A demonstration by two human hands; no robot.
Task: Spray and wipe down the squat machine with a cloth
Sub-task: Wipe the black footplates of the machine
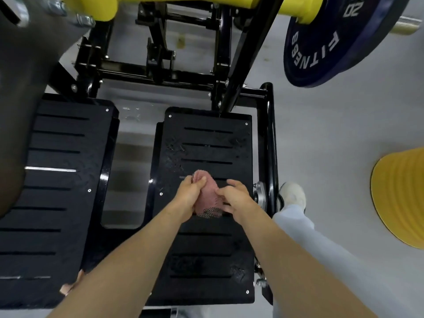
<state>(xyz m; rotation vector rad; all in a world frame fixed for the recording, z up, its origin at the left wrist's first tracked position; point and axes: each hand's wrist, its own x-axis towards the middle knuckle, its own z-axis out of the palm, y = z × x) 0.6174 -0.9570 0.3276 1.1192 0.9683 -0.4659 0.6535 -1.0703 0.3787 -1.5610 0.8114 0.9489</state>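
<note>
A pink cloth (209, 196) is bunched up between both hands, above the right black foot plate (206, 143) of the squat machine. My left hand (191, 193) grips the cloth's left side with curled fingers. My right hand (234, 197) pinches its right side between thumb and fingers. The left foot plate (57, 157) lies beside it, across a gap. Wet specks show on the right plate's far half. No spray bottle is in view.
The black frame (160, 74) and yellow arms (103, 8) rise at the far end. A blue weight plate (325, 49) hangs at upper right. A yellow ribbed object (401, 198) stands on the grey floor at right. My leg and white shoe (294, 196) are beside the frame.
</note>
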